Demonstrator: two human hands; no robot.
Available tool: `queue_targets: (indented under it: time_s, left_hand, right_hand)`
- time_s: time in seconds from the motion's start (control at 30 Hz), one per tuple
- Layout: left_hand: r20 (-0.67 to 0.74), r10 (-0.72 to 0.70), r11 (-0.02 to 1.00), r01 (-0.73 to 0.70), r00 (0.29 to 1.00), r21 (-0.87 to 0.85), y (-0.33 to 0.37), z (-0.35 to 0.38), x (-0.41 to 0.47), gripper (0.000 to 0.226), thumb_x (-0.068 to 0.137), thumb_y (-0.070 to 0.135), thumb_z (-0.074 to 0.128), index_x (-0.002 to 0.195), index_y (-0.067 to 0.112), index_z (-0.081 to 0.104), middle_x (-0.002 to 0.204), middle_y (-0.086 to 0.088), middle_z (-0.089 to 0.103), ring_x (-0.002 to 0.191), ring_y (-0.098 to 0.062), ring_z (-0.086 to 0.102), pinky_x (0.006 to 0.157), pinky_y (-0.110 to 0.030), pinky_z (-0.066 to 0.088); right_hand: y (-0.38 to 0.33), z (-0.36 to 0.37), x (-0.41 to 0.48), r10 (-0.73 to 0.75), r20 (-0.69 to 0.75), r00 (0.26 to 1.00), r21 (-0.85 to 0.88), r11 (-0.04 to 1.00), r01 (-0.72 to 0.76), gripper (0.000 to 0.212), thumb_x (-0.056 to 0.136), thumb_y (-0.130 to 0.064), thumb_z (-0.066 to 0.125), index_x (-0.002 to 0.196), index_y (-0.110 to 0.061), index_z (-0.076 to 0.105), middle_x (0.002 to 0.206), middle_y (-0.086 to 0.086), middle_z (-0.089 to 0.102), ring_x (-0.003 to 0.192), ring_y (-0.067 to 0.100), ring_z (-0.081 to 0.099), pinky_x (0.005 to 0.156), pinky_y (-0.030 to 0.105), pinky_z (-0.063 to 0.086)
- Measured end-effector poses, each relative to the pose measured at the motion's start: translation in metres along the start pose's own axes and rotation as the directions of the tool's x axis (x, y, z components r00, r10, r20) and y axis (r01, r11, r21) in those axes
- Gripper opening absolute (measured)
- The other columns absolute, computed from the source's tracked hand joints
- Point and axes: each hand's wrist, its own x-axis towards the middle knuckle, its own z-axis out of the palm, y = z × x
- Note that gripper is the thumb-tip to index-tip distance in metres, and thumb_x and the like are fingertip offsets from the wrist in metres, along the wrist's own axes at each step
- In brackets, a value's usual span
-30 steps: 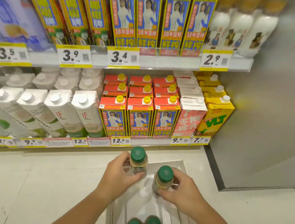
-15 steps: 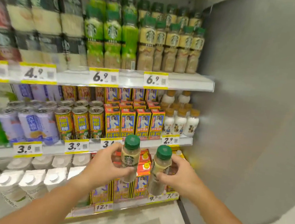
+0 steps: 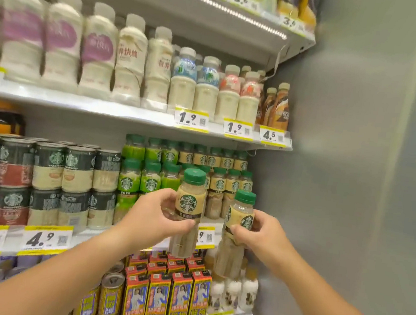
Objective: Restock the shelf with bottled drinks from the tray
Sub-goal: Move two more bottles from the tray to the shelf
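Bottled drinks, two of them, sit one in each of my hands, raised in front of the shelf (image 3: 220,222) that carries the same green-capped coffee bottles. My left hand (image 3: 154,220) has its grip pinching the left bottle (image 3: 187,210) around the lower part of the label, thumb below the logo and fingers curled over the far side, so part of the label is covered and I cannot see how the fingertips lie behind it. That bottle stands upright, long axis vertical, green cap up, logo facing me, its clear lower body hanging below my hand. My right hand (image 3: 258,230) is closed around the right bottle (image 3: 235,234) at mid-height, thumb across the front beneath the label; its cap is up too, but the bottle tilts a little, top leaning right, and the logo is turned partly away toward the right. The two bottles are near each other without touching. Behind them the matching stocked bottles (image 3: 227,185) stand in stacked rows, partly hidden by what I hold, and the price tag (image 3: 205,236) under them is mostly covered, only a 9 readable. Rows at the far left are blurred; the cans (image 3: 50,165) there show labels I can barely read. The tray is out of view. Both forearms run off the bottom edge. To the right is a plain grey wall panel (image 3: 355,174).
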Motion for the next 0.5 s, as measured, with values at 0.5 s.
queue_targets:
  time_s: [0.5]
  left_hand:
    - [-0.245,-0.186,0.968,0.22,0.952,0.119,-0.009,0.09,0.119,0.018,0.071,0.033,0.084,0.082,0.034,0.069,0.074,0.019,0.073,0.069,0.012,0.064,0.051,-0.004,0.046]
  right_hand:
    - [0.046,-0.059,0.142,-0.013,-0.107,0.994,-0.002,1.0,0.013,0.019,0.071,-0.037,0.077,0.087,-0.028,0.073,0.078,-0.01,0.077,0.073,0.011,0.074,0.069,0.041,0.064]
